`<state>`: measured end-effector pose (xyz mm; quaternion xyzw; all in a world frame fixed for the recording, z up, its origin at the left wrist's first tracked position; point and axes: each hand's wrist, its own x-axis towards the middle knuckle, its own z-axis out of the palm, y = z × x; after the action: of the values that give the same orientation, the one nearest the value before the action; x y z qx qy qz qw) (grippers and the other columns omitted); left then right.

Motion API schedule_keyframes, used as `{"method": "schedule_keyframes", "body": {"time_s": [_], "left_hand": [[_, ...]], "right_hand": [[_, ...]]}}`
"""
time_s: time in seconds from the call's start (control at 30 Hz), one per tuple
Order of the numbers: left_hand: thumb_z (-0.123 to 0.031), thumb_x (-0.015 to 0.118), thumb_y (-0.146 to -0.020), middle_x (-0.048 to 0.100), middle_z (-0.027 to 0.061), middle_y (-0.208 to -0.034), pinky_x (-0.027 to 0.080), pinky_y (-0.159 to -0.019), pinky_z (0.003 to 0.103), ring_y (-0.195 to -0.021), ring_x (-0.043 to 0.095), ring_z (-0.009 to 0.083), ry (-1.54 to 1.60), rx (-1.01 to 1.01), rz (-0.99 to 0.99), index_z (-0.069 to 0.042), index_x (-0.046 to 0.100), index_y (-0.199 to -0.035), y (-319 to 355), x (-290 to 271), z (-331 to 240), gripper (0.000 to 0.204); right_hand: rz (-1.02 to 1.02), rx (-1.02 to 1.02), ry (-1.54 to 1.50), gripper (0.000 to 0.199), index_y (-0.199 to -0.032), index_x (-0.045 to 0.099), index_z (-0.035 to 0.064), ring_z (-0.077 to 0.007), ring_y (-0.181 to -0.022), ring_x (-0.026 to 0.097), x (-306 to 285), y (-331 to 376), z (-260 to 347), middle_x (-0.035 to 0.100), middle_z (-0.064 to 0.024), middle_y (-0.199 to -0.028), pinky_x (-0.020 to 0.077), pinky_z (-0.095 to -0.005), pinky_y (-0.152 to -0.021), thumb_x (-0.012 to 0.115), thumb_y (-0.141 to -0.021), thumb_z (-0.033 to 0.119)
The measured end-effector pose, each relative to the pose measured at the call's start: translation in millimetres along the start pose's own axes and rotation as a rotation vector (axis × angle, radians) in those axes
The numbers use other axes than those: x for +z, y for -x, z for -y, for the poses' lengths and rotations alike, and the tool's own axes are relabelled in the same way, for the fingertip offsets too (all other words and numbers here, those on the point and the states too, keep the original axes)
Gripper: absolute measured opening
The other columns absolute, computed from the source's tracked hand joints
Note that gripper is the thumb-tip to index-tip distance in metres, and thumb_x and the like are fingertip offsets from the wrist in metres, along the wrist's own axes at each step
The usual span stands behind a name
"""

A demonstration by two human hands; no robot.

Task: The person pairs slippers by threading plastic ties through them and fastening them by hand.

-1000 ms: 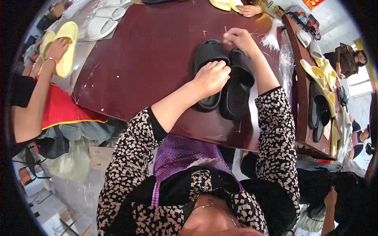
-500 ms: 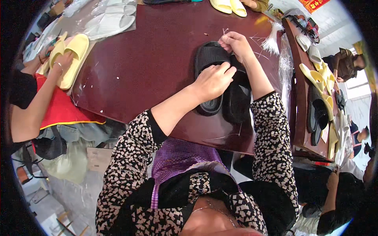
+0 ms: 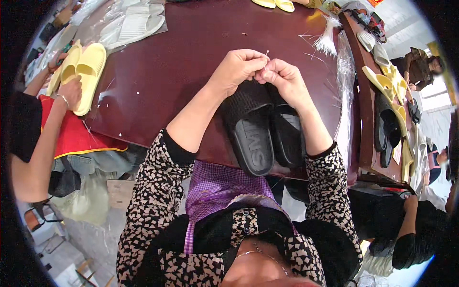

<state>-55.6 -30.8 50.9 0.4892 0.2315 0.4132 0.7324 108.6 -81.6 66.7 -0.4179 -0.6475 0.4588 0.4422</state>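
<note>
A pair of black slide slippers lies on the dark red table [image 3: 158, 86], close to its front edge. The left slipper [image 3: 253, 143] has raised lettering on its footbed, and the right slipper [image 3: 289, 138] is against it. Above their strap ends, my left hand [image 3: 239, 69] and my right hand [image 3: 285, 81] meet fingertip to fingertip. Both are closed in a pinch on a thin white plastic tie [image 3: 267, 53], whose small tip pokes up between the fingers. The rest of the tie is hidden by my fingers.
A bundle of white plastic ties [image 3: 327, 43] lies at the far right, beside clear plastic bags [image 3: 345, 71]. Bagged white slippers [image 3: 138, 26] are at the far left. A co-worker's hand [image 3: 71, 90] holds yellow slippers [image 3: 91, 67]. More slippers [image 3: 382, 88] cover the right-hand table.
My left hand has left the slipper and risen to meet my right hand, which has come down slightly. The slippers have shifted toward me, tilted, their footbeds now more exposed.
</note>
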Motion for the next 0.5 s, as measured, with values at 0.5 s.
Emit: {"method": "schedule_keyframes", "body": {"time_s": [0.5], "left_hand": [[-0.009,0.061,-0.088,0.062,0.0028,-0.074,0.047,-0.058,0.023,-0.060,0.054,0.0080,0.269,0.037,0.131,0.001,0.065,-0.093,-3.4,-0.8,2.1,0.013]], "right_hand": [[-0.056,-0.017,-0.129,0.010,-0.085,0.061,0.0005,-0.0103,-0.077,0.058,-5.3,8.2,-0.6,0.064,-0.0039,-0.080,0.0473,-0.0258,-0.074,0.057,-0.090,0.008]]}}
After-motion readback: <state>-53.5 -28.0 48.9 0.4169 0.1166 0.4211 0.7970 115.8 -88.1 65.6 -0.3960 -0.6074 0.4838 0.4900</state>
